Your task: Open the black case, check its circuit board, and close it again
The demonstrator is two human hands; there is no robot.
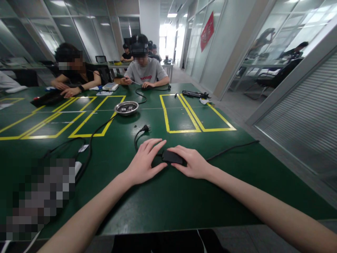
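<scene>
A black power adapter [172, 156] lies on the green table in front of me, a cable leaving each end. My right hand [192, 161] grips it, thumb on the near side and fingers over the far side. Just left of it, my left hand [146, 160] is open, fingers stretched and thumb apart, its tips close to the adapter's left end. From behind the left hand a short cord curves up to a black mains plug [145, 129]. The other cable [231, 148] runs right across the table.
A metal bowl [126, 108] with small metal parts stands beyond my left hand. Yellow tape [181, 131] marks rectangles on the table [168, 207]. A folded black tripod [196, 94] lies at the far right. Two people work opposite. A blurred-out object [44, 196] and cables [91, 147] lie left.
</scene>
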